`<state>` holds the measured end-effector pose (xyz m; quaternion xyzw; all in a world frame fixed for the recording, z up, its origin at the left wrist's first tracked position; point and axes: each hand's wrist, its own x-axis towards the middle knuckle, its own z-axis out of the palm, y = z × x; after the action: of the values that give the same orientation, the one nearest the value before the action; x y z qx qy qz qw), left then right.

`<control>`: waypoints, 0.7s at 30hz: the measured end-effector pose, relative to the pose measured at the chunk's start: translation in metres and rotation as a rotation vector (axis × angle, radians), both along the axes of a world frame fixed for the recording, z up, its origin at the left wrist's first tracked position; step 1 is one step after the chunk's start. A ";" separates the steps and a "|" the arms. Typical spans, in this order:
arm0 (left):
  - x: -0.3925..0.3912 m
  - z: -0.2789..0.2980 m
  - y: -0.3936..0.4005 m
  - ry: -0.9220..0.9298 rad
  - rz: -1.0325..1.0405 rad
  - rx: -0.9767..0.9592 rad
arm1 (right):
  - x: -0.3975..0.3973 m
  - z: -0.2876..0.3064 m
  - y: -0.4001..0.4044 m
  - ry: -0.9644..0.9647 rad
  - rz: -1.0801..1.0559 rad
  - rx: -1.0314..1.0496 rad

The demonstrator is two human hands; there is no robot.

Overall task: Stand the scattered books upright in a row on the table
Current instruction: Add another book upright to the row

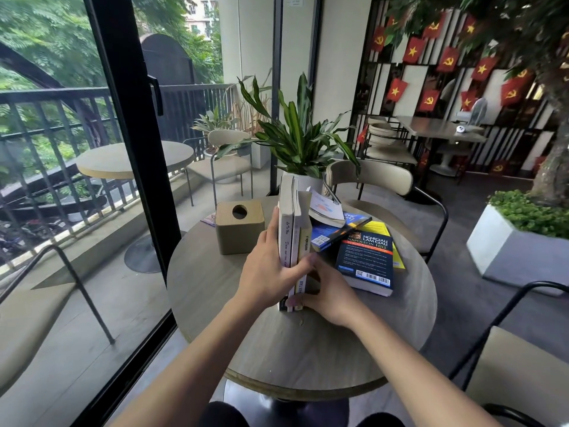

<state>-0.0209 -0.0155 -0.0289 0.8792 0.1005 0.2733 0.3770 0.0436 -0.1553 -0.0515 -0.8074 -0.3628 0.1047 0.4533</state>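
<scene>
Books (292, 238), 3 paperbacks upright mid-table (215, 291), look light but floppy and tip-prone. Left hand (268, 272) presses flat against their left face, right hand (326, 294) cups the bottom edge (others lie scattered behind).

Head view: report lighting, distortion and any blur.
Head view: soft daylight enters through the glass door, casting no hard shadows on the table; wide-angle bending bows the door frame and railing; the upright books and both hands look sharp, though small spine text stays unreadable.
</scene>
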 end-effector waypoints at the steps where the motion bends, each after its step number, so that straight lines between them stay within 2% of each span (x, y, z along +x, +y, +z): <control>1: 0.000 0.000 0.000 0.004 0.004 0.005 | 0.001 0.000 0.000 -0.004 0.004 0.006; 9: 0.003 -0.002 -0.002 -0.008 0.048 0.071 | 0.002 0.003 0.002 -0.047 0.034 0.030; 16: 0.003 -0.003 -0.008 -0.033 0.074 0.026 | 0.007 0.009 -0.006 -0.193 0.011 -0.121; 18: 0.003 -0.003 -0.008 -0.048 0.080 0.030 | 0.012 0.014 -0.012 -0.271 0.027 -0.229; 21: 0.003 -0.006 -0.011 -0.071 0.115 0.024 | 0.025 0.014 -0.017 -0.505 -0.044 -0.359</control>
<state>-0.0178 -0.0266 -0.0347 0.8663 0.1341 0.3268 0.3532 0.0688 -0.1723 -0.0370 -0.8827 -0.4222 -0.0469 0.2011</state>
